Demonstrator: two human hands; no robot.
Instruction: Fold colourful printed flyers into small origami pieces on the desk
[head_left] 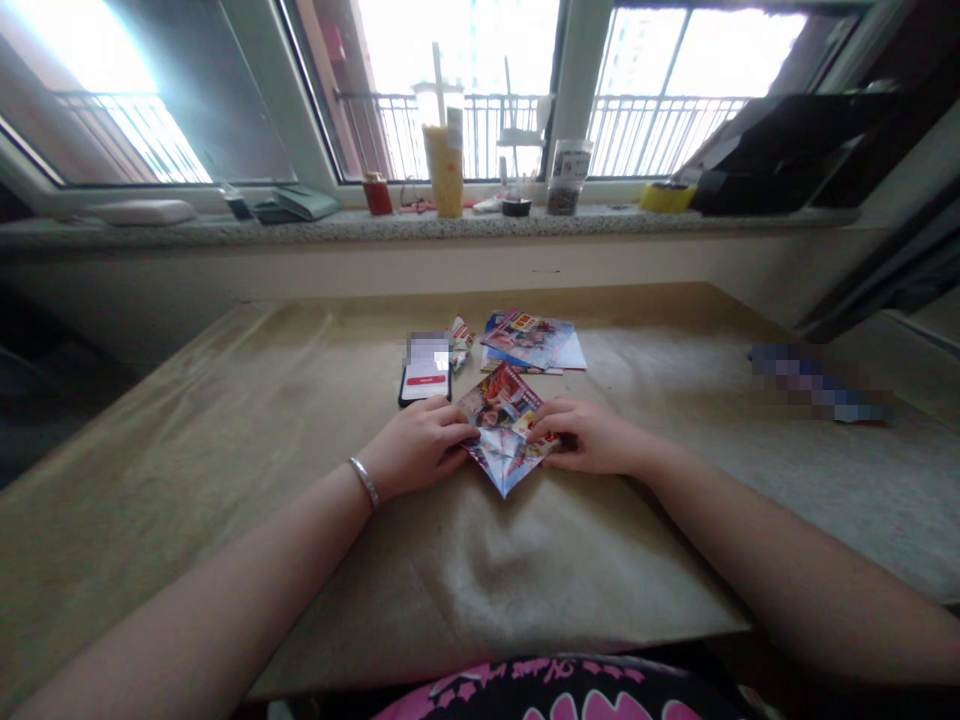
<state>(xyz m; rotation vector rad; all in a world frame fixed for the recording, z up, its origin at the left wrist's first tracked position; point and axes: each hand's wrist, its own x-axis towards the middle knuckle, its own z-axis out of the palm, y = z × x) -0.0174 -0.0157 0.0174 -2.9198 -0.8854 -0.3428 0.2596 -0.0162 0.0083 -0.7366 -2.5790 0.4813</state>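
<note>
A colourful printed sheet of paper [504, 425], turned like a diamond with creases across its lower half, lies on the table between my hands. My left hand [427, 440] grips its left corner with the thumb and fingers. On the right corner, my right hand [581, 433] has its fingers bent over the sheet and the thumb at the edge. Just beyond my left hand lies a smartphone [425, 380] with a lit screen. Beside the phone stands a small folded paper piece [460, 340] in red and white.
A pile of printed sheets [536, 340] lies behind the paper on the table [300, 380]. A blurred blue item [817, 383] is at the far right. The windowsill [300, 232] carries a yellow drink cup [444, 165], a red jar [377, 195] and a clear cup [566, 180].
</note>
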